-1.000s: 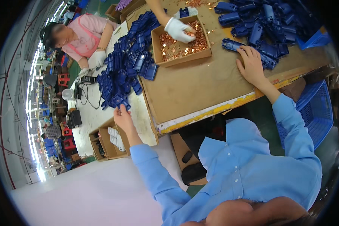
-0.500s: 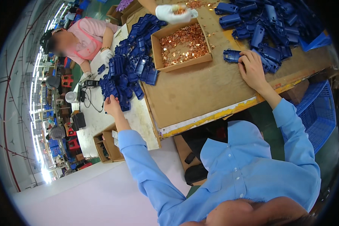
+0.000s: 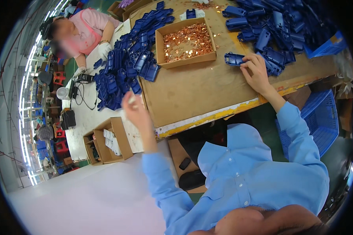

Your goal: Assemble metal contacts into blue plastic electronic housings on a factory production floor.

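My right hand pinches the right end of a blue plastic housing, which lies flat on the cardboard-covered table. Smeared by motion, my left hand hovers by the seam between the white tabletop and the cardboard; its fingers cannot be made out. Just beyond it spreads a heap of blue plastic parts. Between the heap and my right hand stands an open cardboard box with many small copper-coloured metal pieces in it. A larger pile of blue housings lies past my right hand.
A co-worker in pink with white gloves sits at the left. Beyond the box, another white glove shows by a blue part. A divided cardboard box sits near the white table's edge; a blue basket stands low at the right.
My left hand has moved right, away from the blue heap. My right hand has shifted slightly left with the housing. The far glove now shows beside a blue part.
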Demonstrator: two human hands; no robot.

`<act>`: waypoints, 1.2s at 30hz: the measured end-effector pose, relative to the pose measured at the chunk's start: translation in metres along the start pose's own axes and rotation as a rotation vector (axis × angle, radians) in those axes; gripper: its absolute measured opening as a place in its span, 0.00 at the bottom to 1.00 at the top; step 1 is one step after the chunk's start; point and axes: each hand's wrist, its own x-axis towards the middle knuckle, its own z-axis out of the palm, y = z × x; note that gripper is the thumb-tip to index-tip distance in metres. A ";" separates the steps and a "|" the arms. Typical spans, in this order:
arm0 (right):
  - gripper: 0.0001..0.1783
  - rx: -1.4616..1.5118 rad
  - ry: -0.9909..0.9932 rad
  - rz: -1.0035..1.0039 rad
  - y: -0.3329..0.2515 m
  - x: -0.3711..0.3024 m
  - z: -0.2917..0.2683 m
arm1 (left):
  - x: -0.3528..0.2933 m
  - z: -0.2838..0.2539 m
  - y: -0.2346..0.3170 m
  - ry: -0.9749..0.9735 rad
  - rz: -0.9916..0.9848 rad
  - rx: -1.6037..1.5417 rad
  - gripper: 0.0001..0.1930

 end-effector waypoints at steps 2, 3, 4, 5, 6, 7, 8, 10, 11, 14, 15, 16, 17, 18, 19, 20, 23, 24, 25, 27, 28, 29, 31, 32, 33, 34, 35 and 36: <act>0.07 0.130 -0.016 0.010 -0.020 0.000 -0.010 | -0.053 0.016 0.032 -0.241 -0.094 -0.044 0.17; 0.06 0.182 -0.015 -0.013 -0.041 0.003 -0.013 | -0.079 0.020 0.050 -0.361 -0.178 -0.101 0.17; 0.07 0.246 -0.045 -0.045 -0.065 0.003 -0.016 | -0.101 0.027 0.050 -0.430 -0.208 -0.239 0.17; 0.07 0.314 -0.075 -0.083 -0.087 0.005 -0.015 | -0.118 0.033 0.049 -0.491 -0.235 -0.376 0.18; 0.08 0.379 -0.119 -0.146 -0.105 0.003 -0.013 | -0.129 0.042 0.058 -0.524 -0.231 -0.517 0.19; 0.09 0.444 -0.166 -0.211 -0.119 0.002 -0.011 | -0.138 0.048 0.069 -0.518 -0.277 -0.646 0.18; 0.09 0.506 -0.200 -0.236 -0.132 0.001 -0.008 | -0.145 0.051 0.069 -0.476 -0.304 -0.663 0.18; 0.11 0.590 -0.266 -0.265 -0.149 -0.005 -0.002 | -0.152 0.046 0.068 -0.393 -0.431 -0.711 0.16; 0.11 0.586 -0.278 -0.272 -0.153 -0.005 -0.001 | -0.154 0.041 0.063 -0.299 -0.530 -0.820 0.16; 0.13 0.591 -0.241 -0.290 -0.143 0.017 0.009 | -0.157 0.022 0.044 -0.038 -0.638 -0.945 0.17; 0.11 0.534 -0.165 -0.187 -0.130 0.036 0.017 | -0.159 0.014 0.039 0.009 -0.628 -0.949 0.18; 0.09 0.472 -0.087 -0.089 -0.117 0.058 0.024 | -0.160 0.005 0.041 0.034 -0.623 -0.938 0.15; 0.09 0.455 -0.150 0.032 -0.107 0.081 0.035 | -0.165 -0.001 0.036 0.042 -0.644 -0.960 0.16; 0.09 0.429 -0.208 0.156 -0.094 0.106 0.046 | -0.169 -0.005 0.032 0.043 -0.664 -0.985 0.16; 0.09 0.332 -0.284 0.110 -0.072 0.128 0.064 | -0.172 -0.007 0.032 0.042 -0.688 -0.998 0.16; 0.10 0.234 -0.360 0.067 -0.054 0.147 0.081 | -0.173 -0.008 0.034 0.046 -0.710 -1.012 0.16; 0.09 -0.010 -0.562 0.009 -0.041 0.182 0.121 | -0.184 -0.012 0.031 0.116 -0.767 -1.047 0.16; 0.09 -0.110 -0.621 -0.018 -0.043 0.187 0.130 | -0.189 -0.011 0.029 0.162 -0.795 -1.059 0.16; 0.09 -0.210 -0.677 -0.044 -0.044 0.190 0.138 | -0.191 -0.014 0.032 0.146 -0.797 -1.093 0.16; 0.08 -0.296 -0.707 -0.094 -0.045 0.192 0.145 | -0.199 -0.021 0.028 0.131 -0.827 -1.099 0.14; 0.07 -0.318 -0.717 -0.136 -0.049 0.193 0.148 | -0.202 -0.024 0.029 0.159 -0.858 -1.095 0.14; 0.05 -0.373 -0.741 -0.167 -0.052 0.194 0.150 | -0.207 -0.027 0.026 0.160 -0.872 -1.072 0.13; 0.06 -0.469 -0.696 -0.214 -0.049 0.194 0.159 | -0.213 -0.028 0.023 0.176 -0.914 -1.014 0.13; 0.06 -0.494 -0.702 -0.245 -0.047 0.192 0.161 | -0.216 -0.026 0.024 0.171 -0.939 -1.007 0.13; 0.07 -0.517 -0.701 -0.279 -0.049 0.192 0.159 | -0.217 -0.024 0.024 0.169 -0.957 -1.002 0.14; 0.07 -0.518 -0.723 -0.254 -0.047 0.193 0.155 | -0.218 -0.020 0.021 0.147 -0.977 -1.012 0.14; 0.07 -0.510 -0.751 -0.239 -0.049 0.194 0.158 | -0.219 -0.020 0.020 0.111 -0.965 -1.045 0.15; 0.08 -0.504 -0.750 -0.254 -0.052 0.193 0.158 | -0.219 -0.020 0.021 0.068 -0.953 -1.078 0.15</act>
